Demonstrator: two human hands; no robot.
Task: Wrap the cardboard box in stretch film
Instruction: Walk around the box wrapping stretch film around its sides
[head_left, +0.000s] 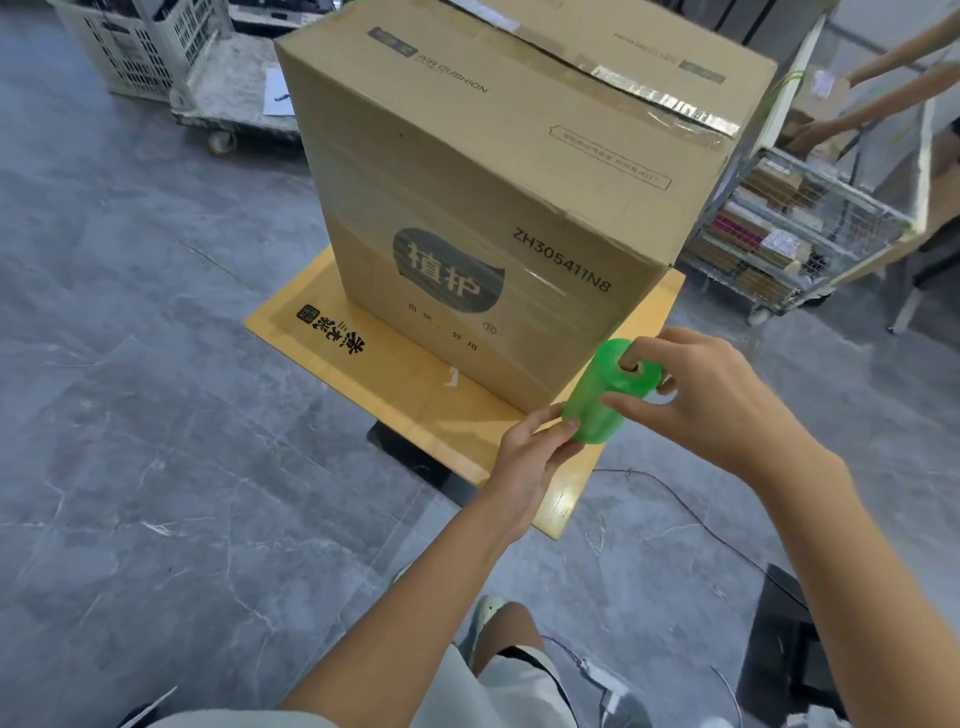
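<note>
Holding a green roll of stretch film (605, 400) in both hands, low in front of the cardboard box (493, 171), at about 5 o'clock from the middle of the box and just beside the near bottom corner. Cylinder in shape, translucent and glossy, with a hollow core, tilted with the open end toward 1 o'clock. Pinching the lower end with the left hand (524, 457), fingertips and thumb curled against the rim. Gripping the upper end with the right hand (717, 400): one finger pushed into the core hole, thumb laid across the side of the cylinder, other fingers bent behind.

Standing upright on a flat yellow board (395, 384) with black printed characters: the box, tall and rectangular, of brown corrugated card. On top, a strip of shiny tape (649, 88) along the seam, wrinkled and silvery toward 2 o'clock. On the near face, a dark rounded logo and the code ZH305411N8. Over the side faces, clear film (540, 275) already in thin layers, smooth, with faint horizontal lines and small spots of glare. Cannot tell whether a strand joins roll and box.

Around, a grey floor (130, 415), polished like stone, with pale veins. At 11 o'clock, a white plastic crate (130, 47) with lattice walls, beside a low platform trolley (239, 98) on wheels. At 3 o'clock, a wire-mesh cart (795, 228) filled with small packages. At 2 o'clock, the bare arms of another person (883, 78). At 5 o'clock, a thin black cable (701, 519) lying curved on the floor.
</note>
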